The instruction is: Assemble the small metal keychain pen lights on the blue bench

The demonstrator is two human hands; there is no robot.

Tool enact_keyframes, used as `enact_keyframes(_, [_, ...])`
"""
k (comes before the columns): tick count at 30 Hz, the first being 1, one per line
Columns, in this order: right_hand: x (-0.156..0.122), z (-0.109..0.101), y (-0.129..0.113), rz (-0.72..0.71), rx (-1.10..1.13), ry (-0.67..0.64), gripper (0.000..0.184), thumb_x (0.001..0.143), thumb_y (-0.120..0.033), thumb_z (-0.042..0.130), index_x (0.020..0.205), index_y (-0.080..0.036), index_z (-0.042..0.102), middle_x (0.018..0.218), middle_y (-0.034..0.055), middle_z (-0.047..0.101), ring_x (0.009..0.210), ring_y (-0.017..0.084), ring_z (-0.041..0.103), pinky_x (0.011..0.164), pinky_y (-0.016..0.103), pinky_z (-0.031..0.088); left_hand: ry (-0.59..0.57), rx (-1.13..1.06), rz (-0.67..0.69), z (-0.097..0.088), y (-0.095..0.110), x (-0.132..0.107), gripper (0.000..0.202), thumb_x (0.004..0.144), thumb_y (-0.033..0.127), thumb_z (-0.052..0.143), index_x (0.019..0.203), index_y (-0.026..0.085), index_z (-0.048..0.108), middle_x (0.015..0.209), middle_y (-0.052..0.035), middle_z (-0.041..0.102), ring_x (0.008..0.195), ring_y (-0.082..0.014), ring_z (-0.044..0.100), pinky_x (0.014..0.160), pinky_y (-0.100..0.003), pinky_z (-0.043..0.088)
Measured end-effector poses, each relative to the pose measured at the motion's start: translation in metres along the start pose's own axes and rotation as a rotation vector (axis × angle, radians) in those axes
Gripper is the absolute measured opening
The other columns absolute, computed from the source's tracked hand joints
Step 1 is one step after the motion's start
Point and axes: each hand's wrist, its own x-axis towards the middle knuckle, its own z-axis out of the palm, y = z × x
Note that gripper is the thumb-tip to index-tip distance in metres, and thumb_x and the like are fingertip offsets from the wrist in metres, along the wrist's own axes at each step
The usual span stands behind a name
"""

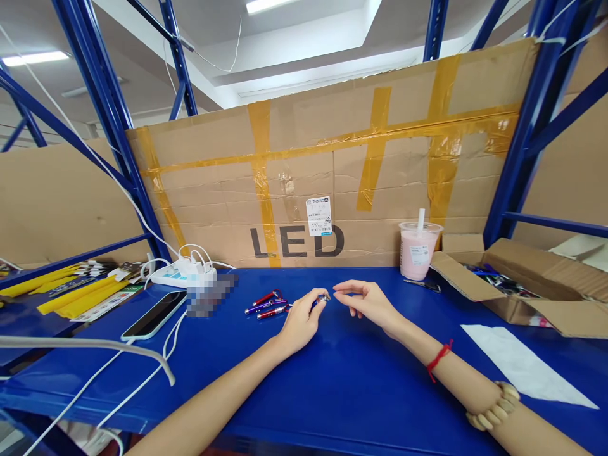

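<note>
My left hand (302,318) is closed around a small keychain flashlight (322,298), with its metallic end poking out past thumb and forefinger. Most of that light is hidden by the fingers. Just to the right, my right hand (365,300) hovers near that end with its fingers bent and the tips a little apart; nothing shows between them. Beside the left hand lie several more slim keychain flashlights, among them a red one (266,297) at the back, a purple one (260,308) and another red one (272,313) in front.
A phone (154,315), white cables and a power strip (178,275) lie at left on the blue tabletop (327,392). At right are a pink drink cup (418,250), a dark small tool (422,285), an open carton (517,304) and white paper (525,364). Cardboard (218,209) stands behind.
</note>
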Motion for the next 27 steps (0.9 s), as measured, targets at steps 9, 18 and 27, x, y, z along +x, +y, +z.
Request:
enact_keyframes(9, [-0.0013, -0.0017, 0.0018, -0.024, -0.004, -0.008, 0.038, 0.068, -0.038, 0.067, 0.096, -0.011, 0.064, 0.09, 0.0077, 0.062, 0.046, 0.004, 0.047, 0.041, 0.017, 0.035, -0.007, 0.002, 0.0, -0.0005, 0.0007, 0.0006, 0.023, 0.092, 0.03, 0.034, 0.103, 0.018, 0.051, 0.091, -0.0031, 0.059, 0.083, -0.0138, 0.054, 0.081, -0.025, 0.041])
enact_keyframes(18, [-0.0008, -0.0013, 0.0012, -0.025, 0.003, -0.005, 0.04, 0.067, -0.039, 0.067, 0.095, -0.012, 0.064, 0.09, 0.008, 0.062, 0.046, 0.004, 0.047, 0.041, 0.018, 0.035, -0.003, 0.005, 0.006, -0.001, 0.0013, 0.0007, 0.023, 0.092, 0.03, 0.035, 0.103, 0.017, 0.051, 0.093, -0.0036, 0.059, 0.083, -0.0136, 0.055, 0.081, -0.025, 0.041])
enact_keyframes(27, [-0.0023, -0.002, 0.0015, -0.024, 0.002, -0.001, 0.041, 0.066, -0.04, 0.067, 0.094, -0.011, 0.065, 0.088, 0.008, 0.063, 0.046, 0.004, 0.047, 0.042, 0.018, 0.035, -0.004, 0.008, 0.006, -0.0002, 0.0013, 0.0, 0.023, 0.092, 0.029, 0.036, 0.103, 0.017, 0.052, 0.093, -0.0035, 0.059, 0.084, -0.0138, 0.055, 0.082, -0.025, 0.042])
